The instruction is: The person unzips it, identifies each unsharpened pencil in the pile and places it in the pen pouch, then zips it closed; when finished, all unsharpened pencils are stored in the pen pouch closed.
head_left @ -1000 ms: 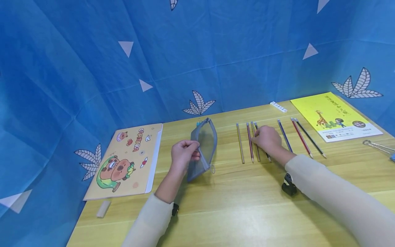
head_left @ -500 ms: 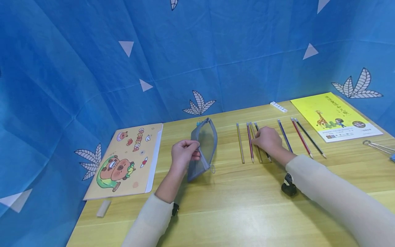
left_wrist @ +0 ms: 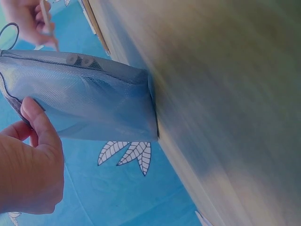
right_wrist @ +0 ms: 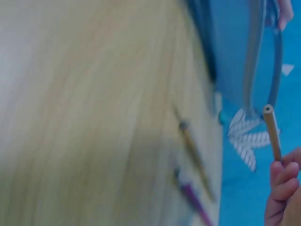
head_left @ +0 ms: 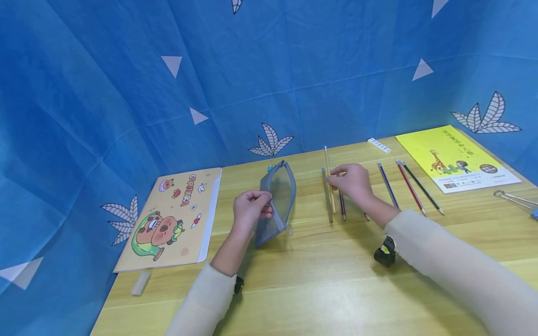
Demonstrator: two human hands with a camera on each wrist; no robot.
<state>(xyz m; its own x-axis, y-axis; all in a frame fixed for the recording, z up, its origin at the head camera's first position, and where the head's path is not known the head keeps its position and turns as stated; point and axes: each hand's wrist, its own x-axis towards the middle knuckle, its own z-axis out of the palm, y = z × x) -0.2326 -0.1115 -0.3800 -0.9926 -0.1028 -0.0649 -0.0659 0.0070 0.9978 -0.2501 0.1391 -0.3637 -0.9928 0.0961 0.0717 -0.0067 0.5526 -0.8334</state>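
Observation:
In the head view my left hand (head_left: pixel 249 213) pinches one edge of a grey-blue mesh zip pouch (head_left: pixel 262 231), whose mouth gapes toward the right. The left wrist view shows the thumb on the pouch (left_wrist: pixel 94 106) and its base on the table. My right hand (head_left: pixel 353 183) holds a tan pencil (head_left: pixel 326 158) raised off the table; its end (right_wrist: pixel 273 129) points toward the pouch in the right wrist view. Below that hand lie a grey-gold pencil (head_left: pixel 329 205), a maroon pencil (head_left: pixel 342 207) and a dark pencil (head_left: pixel 367 217), mostly hidden.
Right of the hand lie a blue pencil (head_left: pixel 387 184), a red pencil (head_left: pixel 410 187) and a dark green pencil (head_left: pixel 422 188). A yellow booklet (head_left: pixel 454 156) and a white block (head_left: pixel 379 145) sit behind. At left are a capybara folder (head_left: pixel 210 219) and an eraser (head_left: pixel 140 283).
My right hand has picked up the tan pencil from the row and moved left and up with it. The left hand and pouch stay where they were.

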